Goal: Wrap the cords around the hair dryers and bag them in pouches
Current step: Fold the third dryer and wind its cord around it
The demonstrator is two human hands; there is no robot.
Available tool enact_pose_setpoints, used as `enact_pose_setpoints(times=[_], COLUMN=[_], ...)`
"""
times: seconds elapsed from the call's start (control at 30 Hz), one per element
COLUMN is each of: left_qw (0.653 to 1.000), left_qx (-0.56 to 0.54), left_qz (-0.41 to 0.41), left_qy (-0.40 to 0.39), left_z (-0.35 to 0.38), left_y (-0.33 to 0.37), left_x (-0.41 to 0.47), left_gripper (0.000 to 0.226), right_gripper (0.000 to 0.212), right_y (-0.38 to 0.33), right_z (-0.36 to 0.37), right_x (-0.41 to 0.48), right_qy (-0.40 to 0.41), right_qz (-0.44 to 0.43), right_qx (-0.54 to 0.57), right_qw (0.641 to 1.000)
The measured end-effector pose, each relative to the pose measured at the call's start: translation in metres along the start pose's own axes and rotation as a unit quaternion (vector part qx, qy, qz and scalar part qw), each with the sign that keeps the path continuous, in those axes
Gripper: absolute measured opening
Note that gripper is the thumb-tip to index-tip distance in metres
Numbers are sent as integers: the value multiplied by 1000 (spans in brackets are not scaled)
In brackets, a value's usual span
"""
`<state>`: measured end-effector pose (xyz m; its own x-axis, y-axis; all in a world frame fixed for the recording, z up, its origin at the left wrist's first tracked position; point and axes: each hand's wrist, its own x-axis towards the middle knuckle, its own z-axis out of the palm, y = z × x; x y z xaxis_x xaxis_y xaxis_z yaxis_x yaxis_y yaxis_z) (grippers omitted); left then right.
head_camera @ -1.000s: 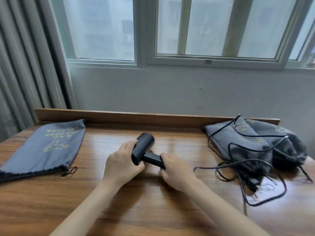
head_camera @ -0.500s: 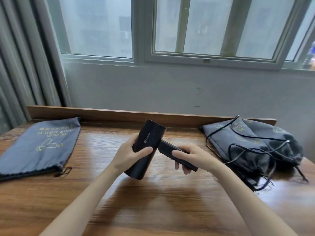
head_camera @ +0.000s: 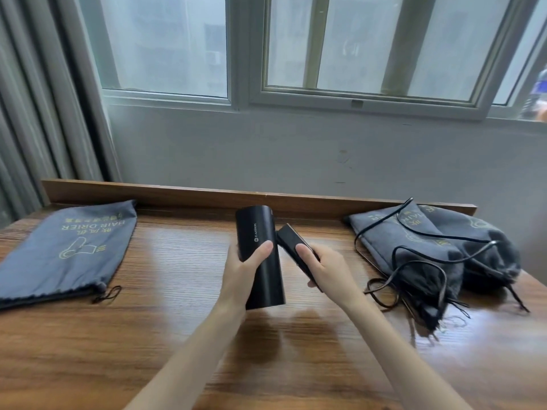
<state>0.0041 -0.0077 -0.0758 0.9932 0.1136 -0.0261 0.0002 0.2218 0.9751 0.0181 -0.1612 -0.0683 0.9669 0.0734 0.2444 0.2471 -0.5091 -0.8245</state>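
A black hair dryer point(head_camera: 262, 270) is held upright above the middle of the wooden table point(head_camera: 165, 335). My left hand point(head_camera: 241, 269) grips its barrel, thumb across the front. My right hand point(head_camera: 325, 269) holds the folding handle point(head_camera: 288, 238), which angles down to the right from the barrel. The dryer's black cord point(head_camera: 414, 255) trails right and loops over two filled grey pouches point(head_camera: 393, 238) at the table's right. An empty flat grey pouch point(head_camera: 68, 247) printed "HAIR DRIER" lies at the left.
A raised wooden ledge point(head_camera: 207, 195) runs along the table's back edge under the window wall. Grey curtains point(head_camera: 38, 99) hang at the left. Drawstrings spill from the pouch mouths toward the front on both sides.
The dryer has risen from lying low over the table to nearly upright. My left hand turned the barrel vertical while my right hand kept hold of the handle.
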Motion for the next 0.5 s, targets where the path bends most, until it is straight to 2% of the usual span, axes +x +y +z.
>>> enact_pose_setpoints(times=[0.07, 0.2, 0.27, 0.37, 0.43, 0.5], left_qw=[1000, 998, 997, 993, 991, 992], left_qx=[-16, -40, -58, -94, -110, -71], left_qz=[-9, -12, -22, -59, -80, -48], left_qy=[11, 41, 44, 38, -4, -94], left_z=[3, 19, 25, 23, 18, 11], left_y=[0, 0, 0, -2, -4, -4], left_x=[-2, -7, -8, -5, -2, 0], left_gripper=[44, 46, 49, 52, 44, 38], right_gripper=[27, 33, 33, 16, 12, 19], right_y=[0, -3, -3, -2, 1, 1], right_z=[-1, 15, 21, 16, 12, 6], right_x=[-1, -8, -11, -14, -14, -11], right_qy=[4, 52, 75, 27, 24, 36], right_qz=[-13, 26, 30, 16, 32, 78], right_qx=[-8, 82, 87, 59, 40, 66], right_qw=[1000, 995, 993, 998, 998, 994])
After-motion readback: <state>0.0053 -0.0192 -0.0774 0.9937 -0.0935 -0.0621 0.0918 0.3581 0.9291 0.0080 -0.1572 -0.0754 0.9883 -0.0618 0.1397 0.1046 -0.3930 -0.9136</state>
